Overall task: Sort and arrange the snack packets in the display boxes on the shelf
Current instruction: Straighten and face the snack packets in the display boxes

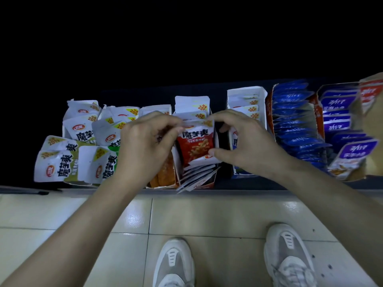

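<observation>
Red packet (195, 145) lengthwise front-to-back, top rearward

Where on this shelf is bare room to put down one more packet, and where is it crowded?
Free: the dark gap between the box of the red packet and the white box on its right, partly crossed by the right hand; also the shelf left of the green packets. Crowded: the heaped green packets and the packed blue packets.
</observation>
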### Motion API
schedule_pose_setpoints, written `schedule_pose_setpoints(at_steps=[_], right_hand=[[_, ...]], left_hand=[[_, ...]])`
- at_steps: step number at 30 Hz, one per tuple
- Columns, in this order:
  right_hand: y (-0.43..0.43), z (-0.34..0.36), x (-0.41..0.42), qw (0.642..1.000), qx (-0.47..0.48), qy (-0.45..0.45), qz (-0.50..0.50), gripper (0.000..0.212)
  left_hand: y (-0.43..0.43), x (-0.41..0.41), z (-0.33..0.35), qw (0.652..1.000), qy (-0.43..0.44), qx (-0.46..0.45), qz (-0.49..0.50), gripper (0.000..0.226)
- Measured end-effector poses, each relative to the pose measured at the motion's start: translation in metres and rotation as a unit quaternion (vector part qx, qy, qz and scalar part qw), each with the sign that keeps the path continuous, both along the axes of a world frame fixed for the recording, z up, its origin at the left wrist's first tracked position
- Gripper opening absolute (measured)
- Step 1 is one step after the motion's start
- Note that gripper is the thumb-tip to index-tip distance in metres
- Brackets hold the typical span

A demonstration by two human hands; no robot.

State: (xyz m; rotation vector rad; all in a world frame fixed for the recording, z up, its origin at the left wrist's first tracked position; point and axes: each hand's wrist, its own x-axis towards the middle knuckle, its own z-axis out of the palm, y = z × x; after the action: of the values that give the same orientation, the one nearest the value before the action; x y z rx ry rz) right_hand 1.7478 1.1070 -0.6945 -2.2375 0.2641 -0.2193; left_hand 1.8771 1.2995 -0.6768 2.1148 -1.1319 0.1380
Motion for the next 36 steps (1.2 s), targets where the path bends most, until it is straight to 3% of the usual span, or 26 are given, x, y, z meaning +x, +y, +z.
schedule_pose_setpoints(at_steps=[4, 9, 12, 16, 19, 23, 28, 31, 33, 36], right_hand=[[0.004, -0.003, 0.002, 0.999, 0.029, -0.038, -0.023, 0.057], [0.005, -0.006, 0.005, 0.997, 0.002, -0.081, -0.011, 0.026], [0.008, -0.008, 0.006, 0.996, 0.016, -0.089, -0.012, 0.016], [0.006, -0.006, 0.005, 0.996, 0.073, -0.048, 0.003, 0.024], [0.007, -0.007, 0.007, 0.997, 0.047, -0.062, -0.002, 0.015], [0.009, -0.004, 0.009, 0.994, 0.065, -0.077, -0.031, 0.010], [0.009, 0.010, 0.010, 0.977, 0.144, -0.146, -0.061, 0.010], [0.009, 0.005, 0.009, 0.977, 0.165, -0.117, -0.066, 0.017], [0.010, 0.001, 0.006, 0.980, 0.167, -0.091, -0.058, 0.019], [0.007, 0.001, 0.000, 0.977, 0.177, -0.096, -0.067, 0.025]], left_hand=[[-0.003, -0.001, -0.015, 0.997, 0.013, 0.070, -0.042, 0.017], [0.004, 0.000, -0.017, 0.999, 0.021, 0.032, 0.019, 0.044], [0.006, 0.004, -0.015, 0.997, 0.012, 0.073, 0.011, 0.041], [0.005, 0.011, -0.014, 0.993, 0.043, 0.110, -0.014, 0.041], [0.001, 0.017, -0.016, 0.990, 0.063, 0.122, -0.045, 0.030], [-0.005, 0.017, -0.017, 0.994, 0.045, 0.081, -0.051, 0.007], [-0.006, 0.013, -0.012, 0.999, 0.023, -0.037, -0.016, 0.015], [-0.001, 0.013, -0.017, 0.995, 0.091, -0.017, -0.031, 0.017], [0.003, 0.010, -0.021, 0.990, 0.139, 0.012, -0.022, 0.031], [0.011, 0.002, -0.017, 0.972, 0.230, -0.041, 0.029, 0.028]])
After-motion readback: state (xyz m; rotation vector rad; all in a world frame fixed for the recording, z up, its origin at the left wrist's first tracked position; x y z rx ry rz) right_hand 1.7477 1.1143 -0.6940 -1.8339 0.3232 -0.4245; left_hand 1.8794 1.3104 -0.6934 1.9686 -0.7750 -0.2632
